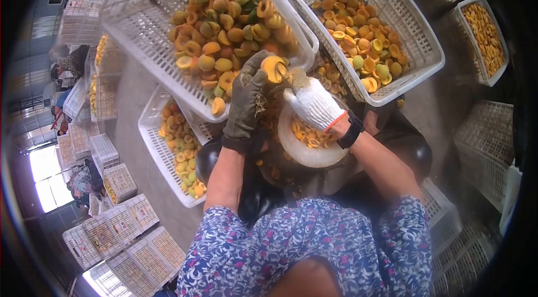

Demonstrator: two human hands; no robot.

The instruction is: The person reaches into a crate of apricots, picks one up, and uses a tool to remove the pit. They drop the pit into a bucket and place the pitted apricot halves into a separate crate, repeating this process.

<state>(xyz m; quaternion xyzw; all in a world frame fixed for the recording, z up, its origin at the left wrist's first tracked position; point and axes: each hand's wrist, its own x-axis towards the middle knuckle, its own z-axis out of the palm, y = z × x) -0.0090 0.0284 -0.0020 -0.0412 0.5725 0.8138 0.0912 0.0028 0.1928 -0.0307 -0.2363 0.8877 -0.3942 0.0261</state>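
Note:
My left hand (pixel 245 95), in a dark, soiled glove, is closed around a yellow peach (pixel 272 68) above the near rim of a large white crate. Close beside it my right hand (pixel 315 102), in a white knit glove with an orange cuff, has its fingers closed and touching the fruit. A thin curved edge shows at the peach, perhaps a small tool; what the right fingers hold is mostly hidden. Under my right hand sits a white bowl (pixel 312 157) with cut peach pieces (pixel 305 133) in it.
The left crate (pixel 140 53) holds peach halves, some with green leaves. Another white crate (pixel 414 28) of halves stands right, and a third (pixel 162 176) lower left. Filled crates (pixel 485 39) stand far right. Stacked crates (pixel 112 230) and other people (pixel 84 182) are at left.

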